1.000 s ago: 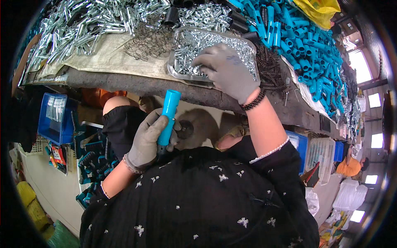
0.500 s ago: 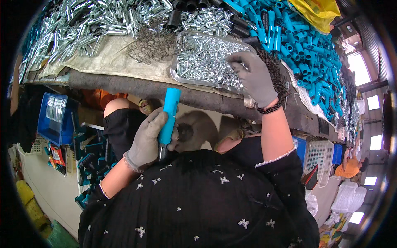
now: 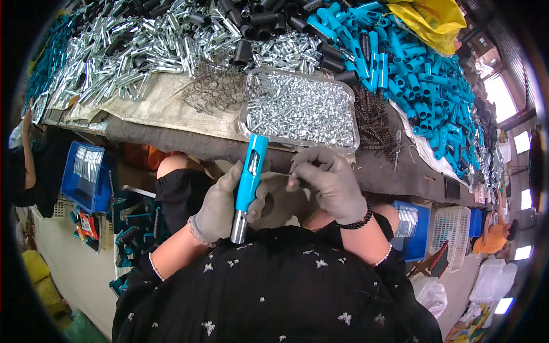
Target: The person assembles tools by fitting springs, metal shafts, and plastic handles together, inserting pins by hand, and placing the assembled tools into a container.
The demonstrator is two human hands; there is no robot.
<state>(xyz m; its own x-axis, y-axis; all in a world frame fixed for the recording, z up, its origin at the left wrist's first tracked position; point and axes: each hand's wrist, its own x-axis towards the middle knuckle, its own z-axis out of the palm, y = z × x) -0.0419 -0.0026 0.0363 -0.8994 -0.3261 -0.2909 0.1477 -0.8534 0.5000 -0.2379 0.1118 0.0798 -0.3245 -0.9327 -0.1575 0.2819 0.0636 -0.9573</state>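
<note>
My left hand (image 3: 219, 207), in a grey glove, is closed around a teal plastic tube (image 3: 248, 182) with a long slot in its upper part. Shiny metal shows inside the slot, and a metal tube end (image 3: 239, 227) sticks out at the bottom. To the right of it, apart from the tube, my gloved right hand (image 3: 333, 186) has thumb and fingers pinched together. Whatever lies between those fingertips is too small to make out. Just beyond both hands, a clear tray (image 3: 355, 127) full of small metal parts stands on the bench.
Beyond the tray lie long metal pieces (image 3: 137, 57), black tubes (image 3: 263, 18) and thin wire pieces (image 3: 214, 91). Dark springs (image 3: 372, 117) and a heap of teal tubes (image 3: 426, 86) are at the right. Blue crates (image 3: 86, 194) stand low at both sides. Another person (image 3: 493, 235) is far right.
My right hand has come back from over the tray toward the teal tube, its fingers now pinched. The tube has shifted slightly right and lower in the picture.
</note>
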